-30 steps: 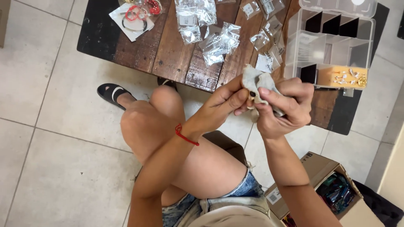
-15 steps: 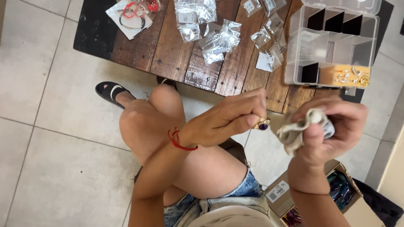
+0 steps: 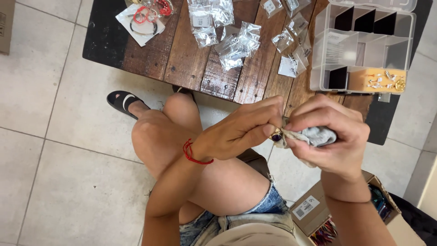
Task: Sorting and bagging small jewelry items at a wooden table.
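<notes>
Hands rejoined, L hand pinching stone ring, R hand w/ cloth, bags behind

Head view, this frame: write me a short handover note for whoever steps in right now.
Left hand: pinches a small piece of jewellery with a dark purple stone at its fingertips.
Right hand: grips a crumpled pale grey cloth, pressed against the stone.
Nearby: dark wooden slatted table with small clear plastic bags; clear plastic compartment box holding a few small gold and silver pieces in one orange-lined compartment.
Done: a few pieces lie in the box.
Left: piece in hand not yet put down; bags remain on the table.
</notes>
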